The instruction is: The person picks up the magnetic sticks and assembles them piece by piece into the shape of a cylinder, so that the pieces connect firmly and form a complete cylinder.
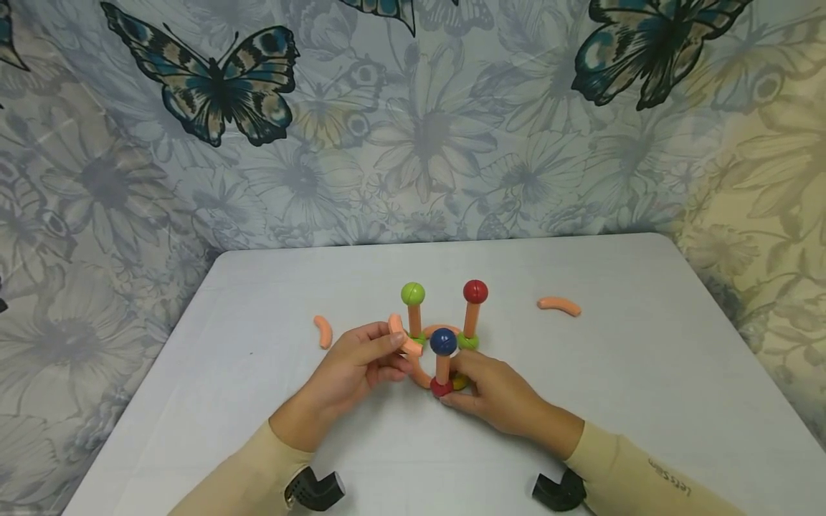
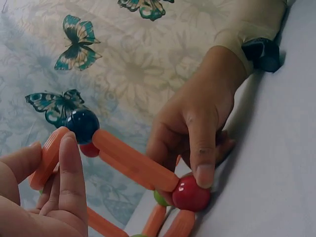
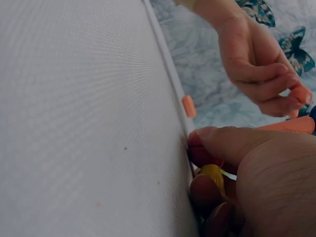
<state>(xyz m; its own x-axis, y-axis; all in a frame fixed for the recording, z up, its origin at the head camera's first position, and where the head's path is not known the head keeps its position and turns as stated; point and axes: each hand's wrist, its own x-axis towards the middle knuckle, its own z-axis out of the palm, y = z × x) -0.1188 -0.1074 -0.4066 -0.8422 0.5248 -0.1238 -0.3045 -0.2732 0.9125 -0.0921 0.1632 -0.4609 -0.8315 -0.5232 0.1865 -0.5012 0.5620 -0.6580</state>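
Observation:
My left hand (image 1: 351,369) pinches a curved orange stick (image 1: 404,338) between thumb and fingers; in the left wrist view the stick (image 2: 48,157) is right beside the blue ball (image 2: 83,126). The ball-and-stick frame stands on the table, with curved sticks joining balls at its base. Three upright sticks carry a green ball (image 1: 413,293), a red ball (image 1: 475,292) and the blue ball on top. My right hand (image 1: 500,390) grips the frame's near base corner, its thumb on the lower red ball (image 2: 191,192). A yellow piece (image 3: 211,173) lies by its fingers, partly hidden.
One loose curved orange stick (image 1: 323,332) lies left of the frame, and another curved stick (image 1: 559,306) lies farther off to the right. The white table (image 1: 645,401) ends at the back against a butterfly-patterned cloth (image 1: 432,143).

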